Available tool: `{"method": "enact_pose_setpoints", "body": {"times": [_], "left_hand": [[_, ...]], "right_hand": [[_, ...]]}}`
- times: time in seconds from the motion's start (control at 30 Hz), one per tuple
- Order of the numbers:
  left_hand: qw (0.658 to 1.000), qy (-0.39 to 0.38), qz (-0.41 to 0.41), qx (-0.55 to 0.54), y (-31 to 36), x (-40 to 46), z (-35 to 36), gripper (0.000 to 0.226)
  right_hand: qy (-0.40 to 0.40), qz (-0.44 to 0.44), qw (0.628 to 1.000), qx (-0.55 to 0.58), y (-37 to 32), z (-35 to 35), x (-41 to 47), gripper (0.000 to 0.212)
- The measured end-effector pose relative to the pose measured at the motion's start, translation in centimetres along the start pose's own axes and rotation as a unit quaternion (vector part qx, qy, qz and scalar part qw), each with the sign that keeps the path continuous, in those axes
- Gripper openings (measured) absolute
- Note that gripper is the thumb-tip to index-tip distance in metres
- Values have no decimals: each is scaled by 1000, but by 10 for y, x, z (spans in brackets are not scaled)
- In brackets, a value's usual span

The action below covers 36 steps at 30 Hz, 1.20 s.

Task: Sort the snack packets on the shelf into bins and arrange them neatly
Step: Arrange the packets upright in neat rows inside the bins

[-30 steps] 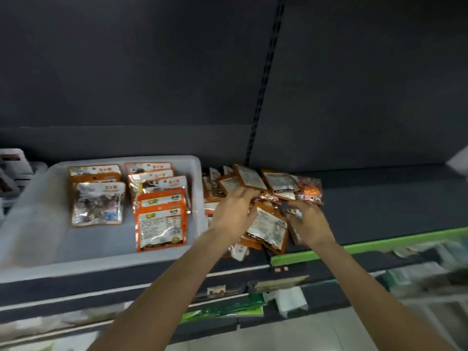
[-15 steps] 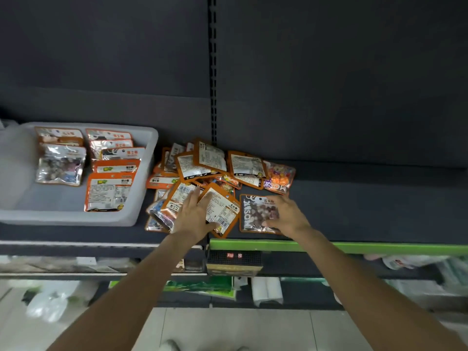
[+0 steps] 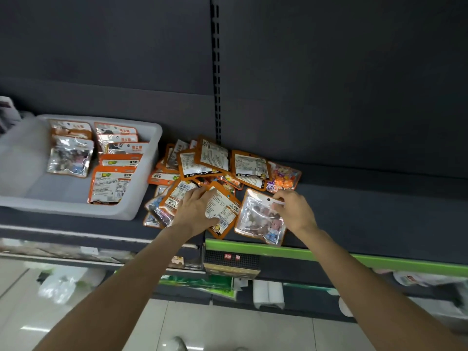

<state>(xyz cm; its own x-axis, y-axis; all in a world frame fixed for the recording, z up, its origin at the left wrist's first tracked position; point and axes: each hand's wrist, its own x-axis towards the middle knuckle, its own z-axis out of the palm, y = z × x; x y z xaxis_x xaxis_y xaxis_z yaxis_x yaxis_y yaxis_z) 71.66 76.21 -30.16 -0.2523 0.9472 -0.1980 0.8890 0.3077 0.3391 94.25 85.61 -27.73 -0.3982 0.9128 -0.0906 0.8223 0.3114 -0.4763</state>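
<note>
Right fingers [image 3: 277,198] pinch clear packet [image 3: 260,219] top.

The bin [image 3: 141,214] runs off the frame's left edge. Right of the bin, the left hand [image 3: 195,214] covers part of the pile [image 3: 212,168], whose lower packets lie buried; label print is too small to read.

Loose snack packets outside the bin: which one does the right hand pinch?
The clear-fronted orange-edged packet nearest the green shelf edge; the right hand pinches its top corner.
</note>
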Motion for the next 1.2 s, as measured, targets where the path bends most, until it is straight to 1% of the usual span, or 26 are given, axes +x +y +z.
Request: {"method": "enact_pose_setpoints", "body": {"times": [0.07,0.17,0.23,0.3,0.33,0.37,0.43,0.47,0.5,0.63,0.7,0.83,0.87,0.97,1.07,1.2], "left_hand": [[1000,16,-8,-17,4,5,-1,84],[999,37,-21,-29,14,14,-1,79],[999,33,-29,-4,20,19,-2,77],[999,32,-41,-6,23,24,-3,75],[998,38,-45,-26,24,26,-3,70],[996,50,-47,-56,24,28,-4,60],[989,71,-37,-122,23,28,-5,31],[987,78,-29,-139,22,27,-7,19],[985,85,-21,-149,21,26,-8,12],[978,113,-9,-174,19,18,-26,17],[973,122,-4,-197,21,10,-41,10],[951,181,75,-240,17,-16,-80,4],[945,200,83,-246,12,-22,-91,3],[926,252,74,-270,-13,-35,-131,3],[914,287,49,-282,-51,-41,-165,3],[911,310,31,-270,-116,-43,-202,7]], "right_hand": [[17,-10,1000,23,0,-8,-2,12],[46,-10,998,36,-2,-20,-5,13],[68,-6,997,32,-2,-26,-6,15],[72,-2,997,32,-1,-29,-7,15],[73,0,997,35,-1,-29,-8,15],[74,3,997,37,0,-30,-9,14],[79,5,996,39,-1,-31,-11,14],[83,5,996,40,-2,-32,-13,14],[88,6,995,42,-3,-34,-14,14],[116,6,991,65,-18,-41,-15,14],[131,-5,988,85,-31,-45,-15,14],[180,-29,979,95,-69,-51,-11,13],[193,-31,976,92,-80,-52,-10,12],[215,-47,970,104,-120,-54,-4,11],[207,-69,968,122,-167,-46,1,13],[209,-97,963,138,-234,-24,12,14]]}}
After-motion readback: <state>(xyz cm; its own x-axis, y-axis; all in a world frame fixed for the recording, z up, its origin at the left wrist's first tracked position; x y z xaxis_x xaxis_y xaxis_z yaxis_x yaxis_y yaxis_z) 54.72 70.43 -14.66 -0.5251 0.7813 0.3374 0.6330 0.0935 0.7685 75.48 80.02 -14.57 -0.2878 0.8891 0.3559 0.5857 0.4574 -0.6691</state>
